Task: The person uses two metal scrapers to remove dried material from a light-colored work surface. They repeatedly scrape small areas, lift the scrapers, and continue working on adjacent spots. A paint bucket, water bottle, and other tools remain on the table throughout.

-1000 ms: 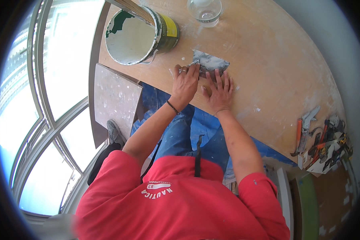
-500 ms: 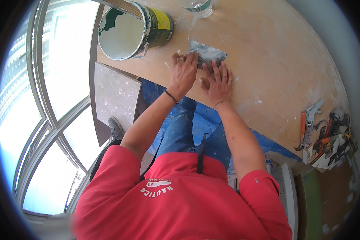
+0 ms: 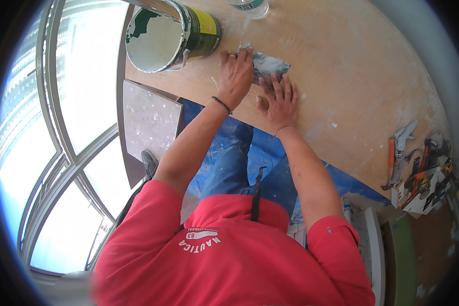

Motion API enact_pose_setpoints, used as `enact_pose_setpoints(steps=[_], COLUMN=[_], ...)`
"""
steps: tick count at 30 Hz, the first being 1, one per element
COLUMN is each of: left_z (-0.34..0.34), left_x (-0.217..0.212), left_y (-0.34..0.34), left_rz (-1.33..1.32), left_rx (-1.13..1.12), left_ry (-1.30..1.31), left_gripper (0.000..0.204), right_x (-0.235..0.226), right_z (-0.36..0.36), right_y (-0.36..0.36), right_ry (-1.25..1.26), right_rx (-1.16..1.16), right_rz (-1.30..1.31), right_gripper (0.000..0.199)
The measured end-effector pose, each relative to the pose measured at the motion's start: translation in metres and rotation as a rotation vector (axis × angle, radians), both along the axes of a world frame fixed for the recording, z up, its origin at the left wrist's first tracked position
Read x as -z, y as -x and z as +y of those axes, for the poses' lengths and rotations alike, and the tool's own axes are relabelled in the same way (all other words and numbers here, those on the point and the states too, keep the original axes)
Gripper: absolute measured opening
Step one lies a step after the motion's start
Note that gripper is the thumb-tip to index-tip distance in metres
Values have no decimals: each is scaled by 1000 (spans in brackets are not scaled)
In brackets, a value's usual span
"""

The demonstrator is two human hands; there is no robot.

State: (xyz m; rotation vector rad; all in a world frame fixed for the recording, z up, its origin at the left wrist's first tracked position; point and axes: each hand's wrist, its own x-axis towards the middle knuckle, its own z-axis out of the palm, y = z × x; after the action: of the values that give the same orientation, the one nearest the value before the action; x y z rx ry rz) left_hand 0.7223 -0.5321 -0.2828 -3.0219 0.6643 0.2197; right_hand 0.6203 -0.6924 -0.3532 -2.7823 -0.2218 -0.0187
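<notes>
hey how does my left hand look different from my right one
Your left hand is curled, while your right hand is spread out flatter. The left sits farther forward than the right. The left wears a dark beaded bracelet, the right just a thin band. Both are ungloved and at the grey-smeared patch.

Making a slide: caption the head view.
Left hand curled, right hand spread, at a smeared sheet on a tabletop near an open bucket.

The location appears to be an indoor renovation workspace; indicators: white-spattered tabletop point(image 3: 352, 81); smeared bucket point(image 3: 204, 41); hand tools point(image 3: 422, 179); blue sheeting point(image 3: 263, 145).
</notes>
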Motion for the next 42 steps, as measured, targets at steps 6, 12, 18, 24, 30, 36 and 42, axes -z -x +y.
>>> enact_pose_setpoints(steps=[6,12,18,24,30,36,42], left_z=[1,1,-5,-22,-29,-43,-45], left_x=[1,-14,-9,-5,4,0,2], left_y=[-19,14,54,30,29,13,0], left_rz=[-63,-40,14,53,-14,-94,70], left_rx=[3,-33,23,15,50,36,-44], left_ry=[8,253,139,88,89,76,64], left_gripper=[40,45,54,54,56,54,53], right_x=[1,-2,-2,5,12,11,5], right_z=[0,-4,-5,-2,-2,-3,-4], right_y=[-1,1,1,3,2,2,-1], right_ry=[-37,-139,-140,-143,-136,-68,-131], right_rx=[20,13,2,27,22,16,20], right_rz=[-37,23,19,27,-72,-5,-63], right_gripper=[62,58,60,63,48,55,54])
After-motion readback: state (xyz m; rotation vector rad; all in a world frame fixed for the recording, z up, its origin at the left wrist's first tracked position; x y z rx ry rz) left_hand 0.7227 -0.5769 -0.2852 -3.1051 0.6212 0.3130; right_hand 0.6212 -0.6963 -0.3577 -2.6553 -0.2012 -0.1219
